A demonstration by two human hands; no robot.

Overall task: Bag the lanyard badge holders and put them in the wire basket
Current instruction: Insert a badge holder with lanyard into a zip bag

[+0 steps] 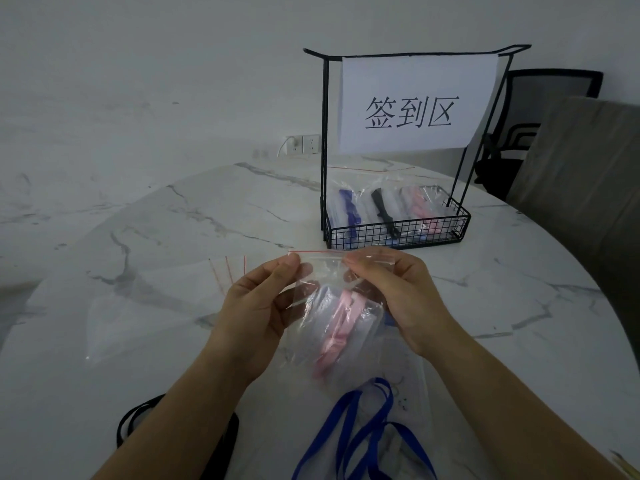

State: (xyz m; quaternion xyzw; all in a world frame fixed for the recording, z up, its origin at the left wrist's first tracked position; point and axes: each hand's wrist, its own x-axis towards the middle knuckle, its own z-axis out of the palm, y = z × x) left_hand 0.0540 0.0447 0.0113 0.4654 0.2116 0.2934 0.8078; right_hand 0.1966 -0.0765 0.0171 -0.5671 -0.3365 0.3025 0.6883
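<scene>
Bag [332,317] edge between hands [258,306] [398,296], near basket [398,231]

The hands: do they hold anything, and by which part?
Yes. The left hand and the right hand both pinch the red-lined top edge of a clear plastic zip bag with a pink lanyard inside.

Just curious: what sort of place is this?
Likely an event check-in desk in an office: a paper sign reading 签到区, bagged lanyards in the wire basket, an office chair behind the marble table.
</scene>
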